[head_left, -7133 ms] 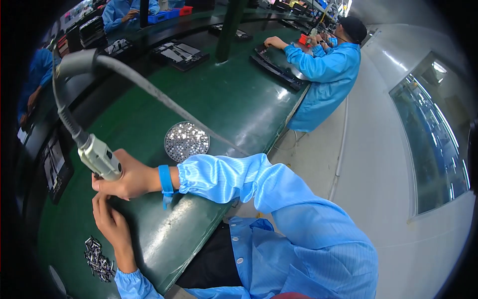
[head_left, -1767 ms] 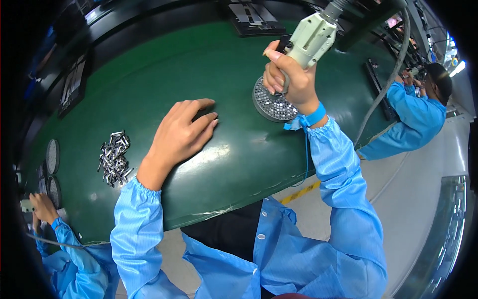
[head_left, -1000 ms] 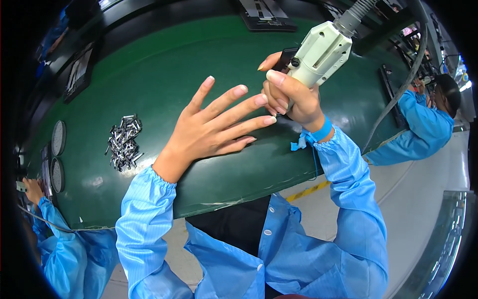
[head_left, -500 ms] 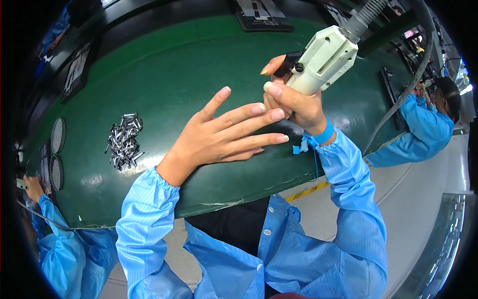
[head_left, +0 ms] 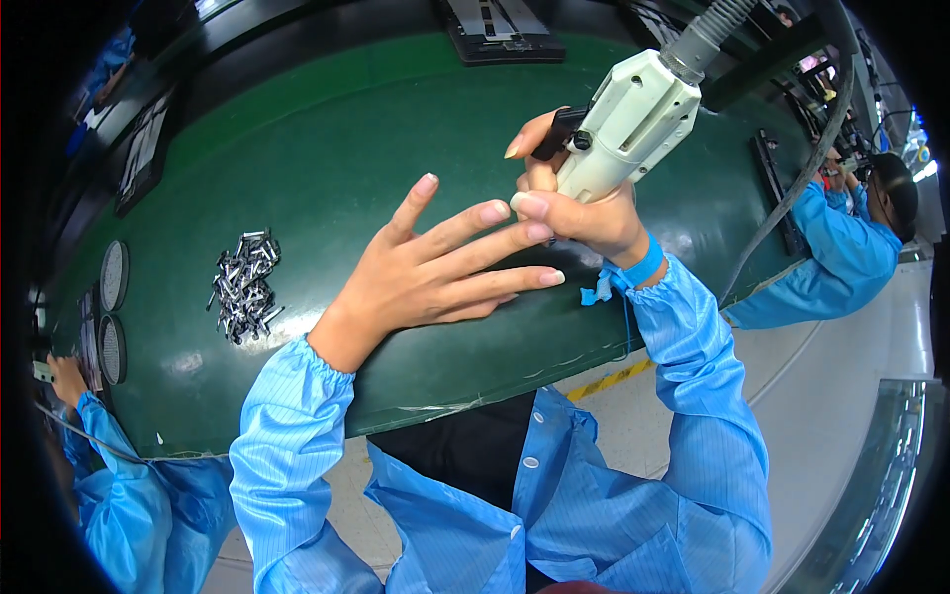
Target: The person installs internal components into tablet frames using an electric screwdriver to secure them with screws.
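My right hand [head_left: 594,213] grips the lower end of a pale, ribbed hand-held power tool [head_left: 633,124]. A black lever sits on the tool's side by my right index finger, and a ribbed hose leaves its top. The tool's tip is hidden behind my hands. My left hand [head_left: 421,262] is open, palm down with fingers spread, its fingertips reaching my right thumb and fingers. Nothing shows in it. Left of that hand, a loose pile of small black and silver parts [head_left: 244,287] lies on the green tabletop [head_left: 327,158].
Two round, grey-faced parts [head_left: 115,275] lie at the far left. Dark, flat fixtures [head_left: 503,32] stand along the far edge and sides. A grey cable [head_left: 792,203] hangs at the right. Co-workers in blue sit on both sides, one sleeve [head_left: 846,262] close on the right.
My right hand and the tool have shifted slightly left and down. My left hand has moved a little left with its fingers still spread. The pile keeps its shape.
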The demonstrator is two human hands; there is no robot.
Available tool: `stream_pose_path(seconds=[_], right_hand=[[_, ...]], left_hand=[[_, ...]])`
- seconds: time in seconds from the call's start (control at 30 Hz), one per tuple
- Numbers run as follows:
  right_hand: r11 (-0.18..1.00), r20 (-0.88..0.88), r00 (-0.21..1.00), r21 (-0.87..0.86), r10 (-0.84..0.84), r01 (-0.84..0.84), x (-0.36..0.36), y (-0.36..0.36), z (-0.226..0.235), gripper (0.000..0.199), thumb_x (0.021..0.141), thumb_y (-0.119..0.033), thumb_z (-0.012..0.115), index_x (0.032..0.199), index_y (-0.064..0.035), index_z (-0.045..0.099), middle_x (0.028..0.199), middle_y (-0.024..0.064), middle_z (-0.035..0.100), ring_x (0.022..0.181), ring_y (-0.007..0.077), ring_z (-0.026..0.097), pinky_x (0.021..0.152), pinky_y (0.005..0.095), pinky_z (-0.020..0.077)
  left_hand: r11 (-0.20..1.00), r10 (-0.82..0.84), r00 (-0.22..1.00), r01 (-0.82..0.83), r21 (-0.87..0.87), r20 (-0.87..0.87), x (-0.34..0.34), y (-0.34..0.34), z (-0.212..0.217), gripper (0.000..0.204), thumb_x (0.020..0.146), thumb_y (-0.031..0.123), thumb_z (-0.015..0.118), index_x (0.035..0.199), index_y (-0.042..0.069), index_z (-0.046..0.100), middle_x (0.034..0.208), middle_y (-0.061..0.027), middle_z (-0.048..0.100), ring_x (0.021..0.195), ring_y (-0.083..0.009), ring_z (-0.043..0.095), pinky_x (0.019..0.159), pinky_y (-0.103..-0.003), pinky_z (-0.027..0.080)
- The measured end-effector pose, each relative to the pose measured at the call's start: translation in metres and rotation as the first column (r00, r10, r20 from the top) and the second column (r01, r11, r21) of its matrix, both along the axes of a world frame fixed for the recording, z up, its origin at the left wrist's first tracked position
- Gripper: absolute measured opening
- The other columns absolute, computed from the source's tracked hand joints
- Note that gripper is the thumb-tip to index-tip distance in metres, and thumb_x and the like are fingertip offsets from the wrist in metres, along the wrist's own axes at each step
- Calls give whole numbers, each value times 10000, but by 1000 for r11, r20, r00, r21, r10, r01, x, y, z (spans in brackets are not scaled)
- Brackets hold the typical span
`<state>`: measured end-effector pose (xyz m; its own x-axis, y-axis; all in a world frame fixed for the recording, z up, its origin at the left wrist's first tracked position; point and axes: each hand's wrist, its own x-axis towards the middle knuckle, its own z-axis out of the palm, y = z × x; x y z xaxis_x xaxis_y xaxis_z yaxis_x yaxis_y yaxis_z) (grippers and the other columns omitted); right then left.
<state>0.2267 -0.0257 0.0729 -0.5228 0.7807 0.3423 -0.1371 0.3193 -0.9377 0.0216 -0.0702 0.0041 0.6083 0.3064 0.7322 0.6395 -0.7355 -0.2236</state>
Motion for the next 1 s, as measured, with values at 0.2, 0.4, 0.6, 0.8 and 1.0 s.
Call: stream_pose_path(seconds=[0.2,0.4,0.6,0.8,1.0], right_hand=[[996,16,999,83,-31,30,-4,3,1,303,849,-10,645,1133,25,547,586,-14,486,474,50,443,467,230,361],[987,-148,982,-124,-117,99,2,10,6,205,913,-38,586,1096,52,563,530,9,452,388,91,414,401,279,403],[921,-181,903,-107,-389,375,33,43,10,148,900,-55,641,1003,45,604,540,8,462,400,89,439,407,275,406],[904,-156,890,-108,-427,415,26,50,5,159,875,-3,682,1009,39,608,610,20,568,435,79,505,414,244,412],[902,-117,896,-102,-429,419,43,48,1,161,847,-83,750,975,-23,673,697,-18,630,627,51,576,566,240,460]], left_hand=[[999,-38,999,39,-24,27,-3,-1,6,547,876,441,653,1395,512,496,1463,108,490,1383,-141,414,1217,-521,226],[967,-168,941,216,-138,295,-10,7,18,489,646,-129,682,1078,92,739,965,-87,489,829,-214,563,684,-329,521],[897,196,834,59,-437,516,-7,107,30,516,810,-166,493,1256,68,606,1172,-193,590,1064,-380,618,907,-402,510],[363,787,593,-227,-904,167,-10,258,26,977,824,694,606,1364,-103,438,1254,-315,598,1217,-438,570,1013,-468,457],[50,842,511,-394,-918,-173,56,314,31,1195,627,823,703,1350,-101,477,1377,-264,538,1290,-385,533,1060,-455,429]])
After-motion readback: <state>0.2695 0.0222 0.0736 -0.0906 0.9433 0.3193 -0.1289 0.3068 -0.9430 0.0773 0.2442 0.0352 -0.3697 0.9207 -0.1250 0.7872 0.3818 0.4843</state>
